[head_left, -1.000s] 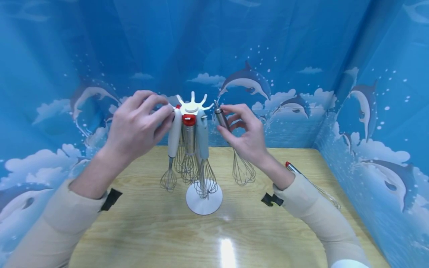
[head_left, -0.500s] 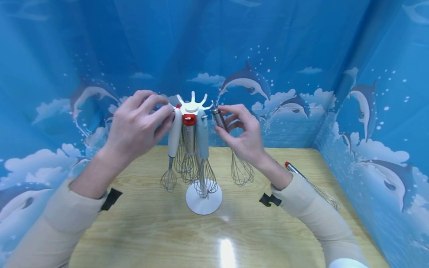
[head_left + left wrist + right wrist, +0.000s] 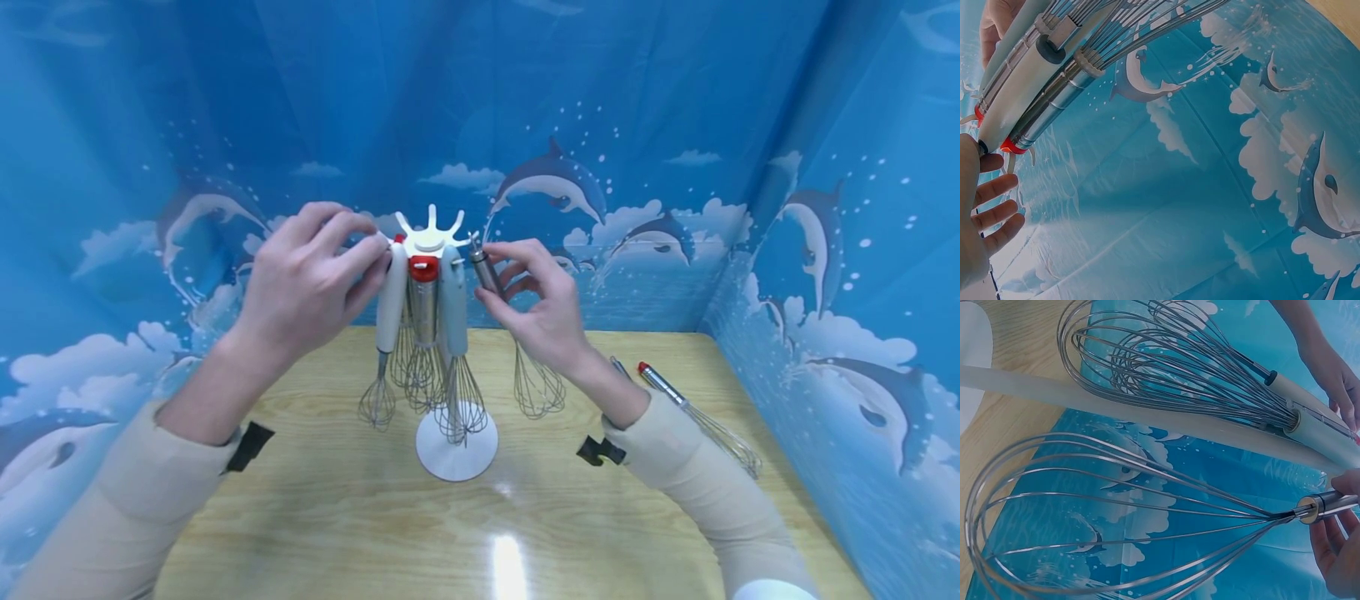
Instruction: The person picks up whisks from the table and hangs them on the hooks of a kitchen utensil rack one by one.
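Observation:
A white whisk stand with radiating hooks holds several hanging whisks. My left hand pinches at the stand's left hook, at the top end of a white-handled whisk; the hook tip is hidden behind the fingers. In the left wrist view, the other fingers of the left hand spread loosely. My right hand pinches the steel handle of a whisk between thumb and fingers, its wires hanging down. This whisk's top loop overlaps the tip of the stand's right hook in the head view.
A red-tipped steel whisk lies on the wooden table at the right, with another handle end beside it, partly behind the right forearm. The stand's round white base rests mid-table. A blue dolphin-print curtain encloses the table.
My right hand has moved slightly left with the steel whisk, bringing its loop to the right hook. A handle end has come into view behind the right wrist. My left hand stays put.

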### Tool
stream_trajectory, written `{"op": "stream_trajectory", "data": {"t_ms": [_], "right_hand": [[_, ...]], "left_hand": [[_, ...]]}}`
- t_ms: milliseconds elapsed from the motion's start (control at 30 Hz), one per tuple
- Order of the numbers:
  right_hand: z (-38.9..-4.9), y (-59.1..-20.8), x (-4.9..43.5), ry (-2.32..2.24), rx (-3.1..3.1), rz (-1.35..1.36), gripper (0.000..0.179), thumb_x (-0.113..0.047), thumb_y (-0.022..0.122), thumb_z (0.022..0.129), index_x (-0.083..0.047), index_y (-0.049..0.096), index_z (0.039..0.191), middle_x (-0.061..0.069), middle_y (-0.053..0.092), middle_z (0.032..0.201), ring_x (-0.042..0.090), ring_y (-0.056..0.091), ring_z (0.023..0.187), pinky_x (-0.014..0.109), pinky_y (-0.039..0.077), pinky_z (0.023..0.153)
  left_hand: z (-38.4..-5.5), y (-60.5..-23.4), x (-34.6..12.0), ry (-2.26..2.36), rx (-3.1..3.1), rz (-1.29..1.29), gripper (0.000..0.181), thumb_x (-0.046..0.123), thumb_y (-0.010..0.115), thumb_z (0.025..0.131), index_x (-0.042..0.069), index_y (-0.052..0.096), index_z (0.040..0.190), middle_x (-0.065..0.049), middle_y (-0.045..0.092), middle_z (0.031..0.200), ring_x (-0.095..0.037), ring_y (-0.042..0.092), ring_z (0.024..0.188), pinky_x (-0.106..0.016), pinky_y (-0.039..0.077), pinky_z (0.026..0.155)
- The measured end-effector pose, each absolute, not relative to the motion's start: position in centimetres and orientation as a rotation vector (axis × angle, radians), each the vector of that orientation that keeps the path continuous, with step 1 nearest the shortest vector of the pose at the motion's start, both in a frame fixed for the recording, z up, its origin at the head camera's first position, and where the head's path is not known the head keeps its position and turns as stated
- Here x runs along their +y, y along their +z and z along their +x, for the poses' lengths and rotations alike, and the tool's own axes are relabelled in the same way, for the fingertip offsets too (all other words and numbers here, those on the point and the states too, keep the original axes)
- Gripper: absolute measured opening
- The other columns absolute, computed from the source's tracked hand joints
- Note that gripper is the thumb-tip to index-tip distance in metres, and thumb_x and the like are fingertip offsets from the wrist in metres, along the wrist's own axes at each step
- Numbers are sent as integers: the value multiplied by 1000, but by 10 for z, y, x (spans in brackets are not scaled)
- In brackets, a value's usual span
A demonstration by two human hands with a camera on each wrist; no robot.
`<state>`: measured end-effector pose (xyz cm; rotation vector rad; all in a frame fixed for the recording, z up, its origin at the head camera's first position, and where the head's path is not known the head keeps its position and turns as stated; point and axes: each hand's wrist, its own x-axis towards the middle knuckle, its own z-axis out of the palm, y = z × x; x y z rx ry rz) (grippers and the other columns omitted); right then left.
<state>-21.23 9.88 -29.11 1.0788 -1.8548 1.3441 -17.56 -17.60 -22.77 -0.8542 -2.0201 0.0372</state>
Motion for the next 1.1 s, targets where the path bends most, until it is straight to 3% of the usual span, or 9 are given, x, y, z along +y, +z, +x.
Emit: {"op": "stream_trajectory", "data": {"t_ms": [667,1100], "right_hand": [[-212,-302,91,1394,-1844,1069,50,11,78,83,7,61,130,24,65,109,18,67,85,25,62,70],[-211,-304,91,1462,-1878,1068,56,12,76,83,7,57,135,27,68,113,17,67,84,22,61,72]], "left_hand": [[-176,-228,-176,28,-2013,-856,21,17,61,104,2,76,105,-21,77,109,-42,68,104,-50,62,89],[-175,-228,-176,34,-2014,-852,22,17,60,104,2,76,104,-21,77,109,-42,68,105,-50,62,90]]}}
